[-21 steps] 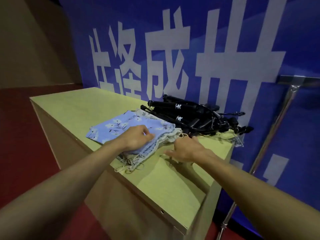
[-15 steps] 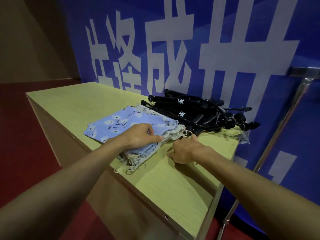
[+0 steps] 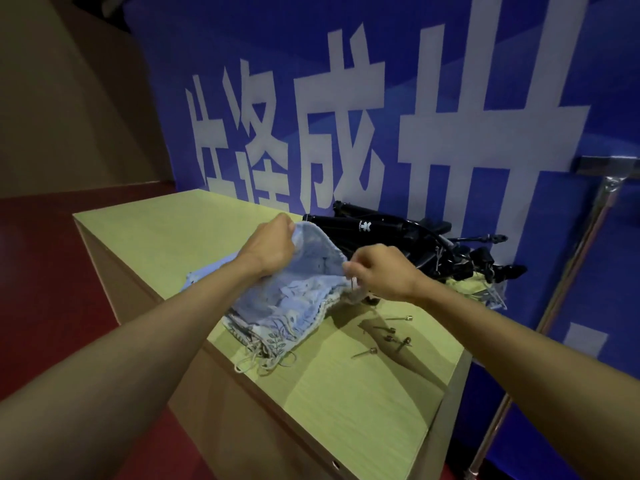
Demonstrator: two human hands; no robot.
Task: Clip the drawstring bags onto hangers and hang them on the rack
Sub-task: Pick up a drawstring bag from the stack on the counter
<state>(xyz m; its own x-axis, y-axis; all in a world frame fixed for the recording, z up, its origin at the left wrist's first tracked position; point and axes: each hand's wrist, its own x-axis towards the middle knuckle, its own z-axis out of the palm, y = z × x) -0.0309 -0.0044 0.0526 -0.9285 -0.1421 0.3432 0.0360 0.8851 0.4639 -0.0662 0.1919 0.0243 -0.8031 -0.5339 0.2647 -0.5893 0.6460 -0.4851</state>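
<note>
Gripping one corner of the top bag (image 3: 304, 282) with the left hand (image 3: 273, 245), pinching the other with the right hand (image 3: 379, 271), above the pile (image 3: 277, 329) near the worktop's (image 3: 173, 230) front edge. Could drag the rest off that edge if tangled cords (image 3: 256, 362) catch on lifting.

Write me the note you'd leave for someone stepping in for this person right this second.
Left hand: grips one upper corner of the top blue bag.
Right hand: pinches the bag's other corner.
The bag is lifted, its lower part draped on the pile of bags on the table.
Black hangers lie heaped behind the pile.
Rack stands right of the table.
Done: nothing clipped or hung that I can see.
Left: clip each bag to a hanger, then hang them all.
</note>
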